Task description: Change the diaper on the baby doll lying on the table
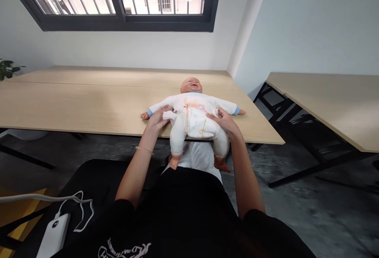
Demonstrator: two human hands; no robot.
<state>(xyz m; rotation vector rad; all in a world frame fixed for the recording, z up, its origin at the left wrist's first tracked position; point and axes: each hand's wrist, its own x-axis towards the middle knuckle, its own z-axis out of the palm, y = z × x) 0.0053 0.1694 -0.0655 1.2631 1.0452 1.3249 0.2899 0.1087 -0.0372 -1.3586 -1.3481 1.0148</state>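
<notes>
A baby doll [201, 104] in a white suit with blue cuffs lies face up on the wooden table [118, 108]. Its arms are spread and its legs hang over the front edge towards me. Around its hips is a white diaper [201, 123] with faint yellow lines. My left hand [160, 118], at the doll's hip on the left of the view, is closed on a white side flap [169, 115] of the diaper. On the opposite hip, my right hand [225, 121] grips the diaper's edge, thumb on the front. Its other fingers are partly hidden.
A second table [331, 100] stands on the right, beyond a gap. Beside me on the left, a white power bank [55, 236] with a cable [44, 198] lies on a black seat [97, 175]. A barred window [124, 21] is in the far wall.
</notes>
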